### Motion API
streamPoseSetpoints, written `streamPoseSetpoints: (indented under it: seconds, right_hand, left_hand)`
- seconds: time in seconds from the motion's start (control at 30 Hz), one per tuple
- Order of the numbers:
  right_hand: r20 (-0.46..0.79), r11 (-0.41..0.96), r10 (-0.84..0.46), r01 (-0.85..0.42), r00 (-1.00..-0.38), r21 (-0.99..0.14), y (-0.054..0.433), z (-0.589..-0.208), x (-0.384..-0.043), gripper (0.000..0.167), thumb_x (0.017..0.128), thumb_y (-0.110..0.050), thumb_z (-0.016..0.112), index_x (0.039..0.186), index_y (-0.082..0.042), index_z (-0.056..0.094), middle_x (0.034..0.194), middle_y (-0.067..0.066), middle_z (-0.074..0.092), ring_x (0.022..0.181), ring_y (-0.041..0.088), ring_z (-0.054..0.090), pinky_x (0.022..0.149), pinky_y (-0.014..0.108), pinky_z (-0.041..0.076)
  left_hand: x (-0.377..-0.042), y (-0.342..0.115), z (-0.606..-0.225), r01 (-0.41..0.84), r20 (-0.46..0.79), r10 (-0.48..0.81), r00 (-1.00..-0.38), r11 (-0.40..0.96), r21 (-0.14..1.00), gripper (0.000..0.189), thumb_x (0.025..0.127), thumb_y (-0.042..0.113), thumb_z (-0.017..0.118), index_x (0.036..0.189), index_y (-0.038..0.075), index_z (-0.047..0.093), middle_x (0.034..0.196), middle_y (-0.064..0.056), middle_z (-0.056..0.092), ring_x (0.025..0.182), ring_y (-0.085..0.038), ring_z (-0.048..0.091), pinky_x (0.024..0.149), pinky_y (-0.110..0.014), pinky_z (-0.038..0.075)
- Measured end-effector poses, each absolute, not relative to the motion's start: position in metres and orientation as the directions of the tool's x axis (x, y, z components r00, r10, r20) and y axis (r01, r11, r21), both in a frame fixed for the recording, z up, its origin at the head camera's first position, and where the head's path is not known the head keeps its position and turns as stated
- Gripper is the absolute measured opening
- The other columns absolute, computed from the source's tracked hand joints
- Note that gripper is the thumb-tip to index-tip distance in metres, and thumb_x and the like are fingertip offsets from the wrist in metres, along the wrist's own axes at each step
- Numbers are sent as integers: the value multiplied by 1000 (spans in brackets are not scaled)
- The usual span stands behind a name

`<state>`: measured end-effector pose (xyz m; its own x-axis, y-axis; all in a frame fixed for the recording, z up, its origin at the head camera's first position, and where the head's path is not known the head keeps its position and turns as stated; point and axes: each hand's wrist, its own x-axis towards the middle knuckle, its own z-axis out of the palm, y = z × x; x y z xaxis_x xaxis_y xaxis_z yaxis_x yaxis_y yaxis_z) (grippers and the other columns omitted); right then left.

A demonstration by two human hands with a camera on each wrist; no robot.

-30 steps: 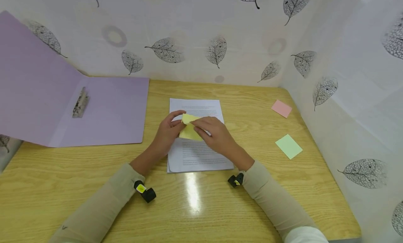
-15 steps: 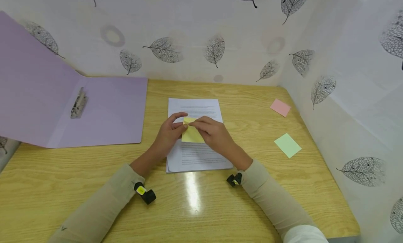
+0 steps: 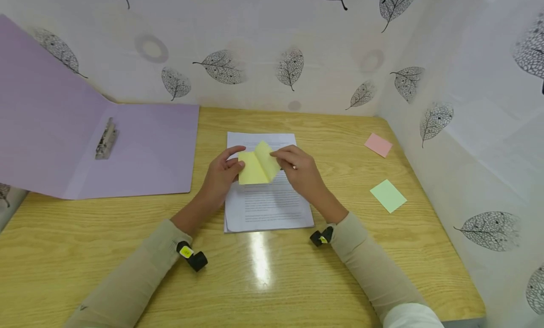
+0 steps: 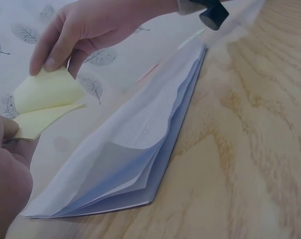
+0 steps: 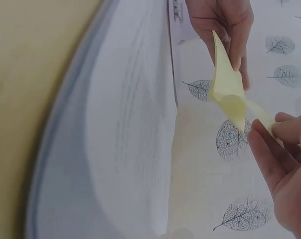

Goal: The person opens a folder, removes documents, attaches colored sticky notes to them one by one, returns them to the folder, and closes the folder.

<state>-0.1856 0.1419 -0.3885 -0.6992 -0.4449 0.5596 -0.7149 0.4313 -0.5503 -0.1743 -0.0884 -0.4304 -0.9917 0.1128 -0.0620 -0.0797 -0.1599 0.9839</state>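
My left hand (image 3: 218,176) pinches a pad of yellow sticky notes (image 3: 251,169) by its left side, thumb on top. With thumb and fingertips my right hand (image 3: 299,171) pinches the edge of a sticky note sheet (image 3: 267,159) that stands up from the pad. Sheet and pad meet in a V, joined along the lower right in the head view. Both wrist views show the pad (image 4: 28,124) held in the air. Beneath it lies a stack of printed paper (image 3: 272,210), its near corner curling up in the left wrist view.
An open purple folder (image 3: 157,148) with a metal clip (image 3: 107,139) lies at the left. On the right are a pink sticky note pad (image 3: 378,145) and a green one (image 3: 388,196). A leaf-patterned curtain (image 3: 255,30) borders the table's back and right.
My right hand has moved right and slightly up, swinging the yellow sheet away from the pad. The left hand has shifted a little left with the pad.
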Motion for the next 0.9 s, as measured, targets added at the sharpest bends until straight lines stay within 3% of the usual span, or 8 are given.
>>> streamPoseSetpoints:
  seconds: [0.13,0.27,0.37,0.53,0.67,0.73,0.9]
  right_hand:
    - [544,406,-382,-665,-747,-627,148,-387,-190,20,97,4,61,111,2,75,103,13,69,80,21,65,67,21,51]
    - [481,395,-307,-569,-821,-721,153,-384,-191,20,98,2,60,111,-1,75,104,12,69,81,23,66,69,21,55]
    - [437,399,-267,-511,-859,-761,157,-383,-192,19,99,-2,61,112,-4,75,107,11,69,84,22,67,70,23,57]
    - [407,401,-226,-465,-885,-789,164,-381,-194,20,99,-3,62,114,-4,74,111,12,69,86,24,64,67,17,51]
    - [386,393,-208,-438,-899,-809,170,-380,-195,21,98,-2,62,116,-1,73,114,15,68,88,27,64,69,17,53]
    - [376,394,-204,-427,-904,-814,173,-381,-196,21,99,-2,62,117,-1,73,115,15,68,90,26,64,71,18,54]
    - [343,414,-197,-395,-918,-820,179,-385,-193,20,100,-8,62,117,-6,74,115,10,68,92,17,64,74,17,55]
  left_hand:
    - [-175,-93,-429,-61,-44,101,-994,-175,983,43,103,7,56,145,13,51,108,-9,70,94,-16,66,78,-25,58]
    - [-173,-99,-426,-58,-42,92,-995,-176,983,39,103,9,58,141,17,55,87,0,62,82,-13,57,70,-23,51]
    - [-169,-104,-423,-47,-36,91,-995,-123,991,38,103,11,58,139,20,57,74,3,47,73,-12,45,65,-24,43]
    - [-152,-125,-416,-29,-30,81,-996,19,999,37,105,19,56,141,25,55,73,4,42,72,-11,41,68,-25,44]
    - [-130,-154,-411,-38,-46,67,-997,124,992,39,105,27,56,144,25,53,88,2,53,82,-12,48,75,-23,52]
    - [-118,-170,-410,-44,-56,62,-996,182,982,43,104,32,57,146,23,51,106,0,57,91,-12,52,80,-22,54]
    - [-86,-205,-410,-77,-94,38,-995,313,947,52,104,40,55,151,19,47,143,-6,48,109,-7,58,83,-19,54]
